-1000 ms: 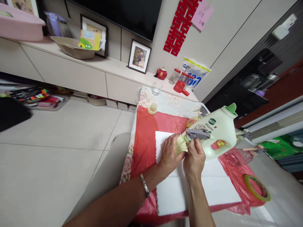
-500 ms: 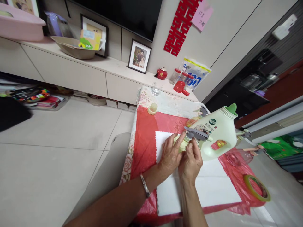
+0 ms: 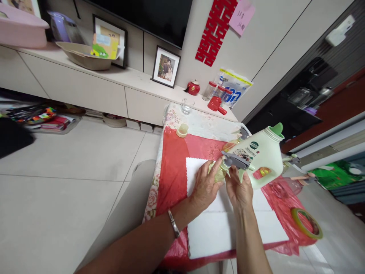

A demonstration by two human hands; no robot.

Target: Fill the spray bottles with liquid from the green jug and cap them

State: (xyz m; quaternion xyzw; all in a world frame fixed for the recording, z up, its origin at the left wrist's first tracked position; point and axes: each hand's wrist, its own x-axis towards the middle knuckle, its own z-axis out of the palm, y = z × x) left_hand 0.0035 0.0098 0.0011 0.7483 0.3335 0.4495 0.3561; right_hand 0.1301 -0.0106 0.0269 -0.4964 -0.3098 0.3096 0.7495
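A small spray bottle (image 3: 220, 175) with pale yellow contents and a grey trigger head (image 3: 237, 160) stands tilted over a white cloth (image 3: 211, 234). My left hand (image 3: 205, 187) is closed around the bottle's body from the left. On the other side, my right hand (image 3: 241, 189) has its curled fingers at the bottle's neck, below the trigger head; its fingertips are partly hidden. Just behind and to the right is a large pale green jug (image 3: 266, 152) with a handle and a green spout. Another spray bottle (image 3: 232, 144) is half hidden behind this jug.
A pale cap (image 3: 182, 130) sits on the red plastic sheet (image 3: 172, 171), with a glass cup (image 3: 187, 105) farther back. A roll of tape (image 3: 306, 223) and a pink clear bottle (image 3: 286, 187) lie at the right. A cabinet (image 3: 148, 102) borders the far side.
My right hand has shifted right and turned, its fingers less bunched against the bottle's neck. My left hand keeps its hold. The view has drifted slightly.
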